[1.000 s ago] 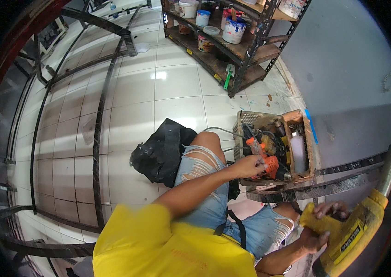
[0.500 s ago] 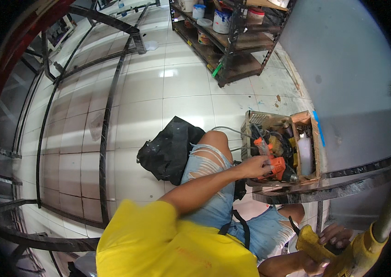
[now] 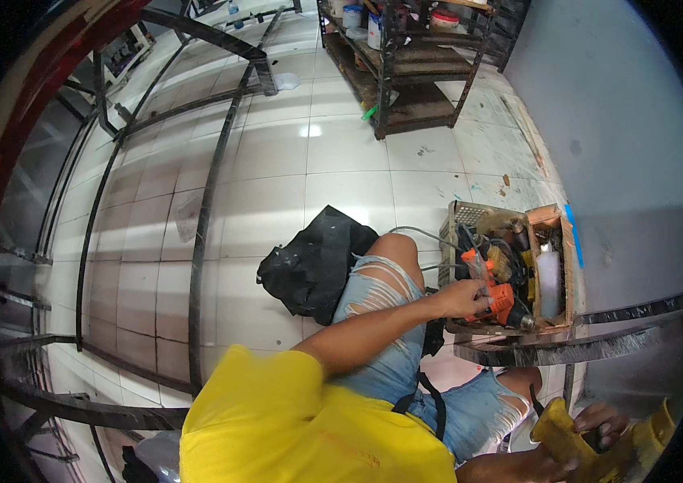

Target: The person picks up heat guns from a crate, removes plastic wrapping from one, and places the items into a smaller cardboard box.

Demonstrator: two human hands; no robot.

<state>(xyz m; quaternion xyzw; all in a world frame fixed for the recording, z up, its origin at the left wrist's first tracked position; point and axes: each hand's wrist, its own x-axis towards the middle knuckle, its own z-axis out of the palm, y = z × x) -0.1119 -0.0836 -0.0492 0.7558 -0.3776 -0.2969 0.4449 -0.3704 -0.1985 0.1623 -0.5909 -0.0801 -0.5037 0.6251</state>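
Observation:
My left hand [image 3: 465, 299] is closed on an orange power drill [image 3: 502, 299] at the near side of a plastic crate [image 3: 458, 219]. The drill's metal chuck points to the lower right. Fingers of my right hand [image 3: 599, 431] wrap round a yellow power tool [image 3: 557, 427] at the lower right; its exact kind does not show, and its far end leaves the picture. Inside the crate lie tangled grey cables and another orange-and-clear piece [image 3: 477, 263]. A pale plastic bottle [image 3: 549, 282] stands in the wooden box [image 3: 549, 214] at the crate's right.
A dark metal frame bar [image 3: 551, 354] runs between me and the crate. Long frame bars [image 3: 217, 177] stand to the left. A black bag [image 3: 313, 262] lies by my knee. Farther off is a shelf rack [image 3: 418, 113] with paint tubs, beside the grey wall [image 3: 623, 161].
The view has shifted, so the scene sits farther right. The yellow tool has moved lower at the right edge, its grey end now out of sight. My left hand keeps hold of the drill.

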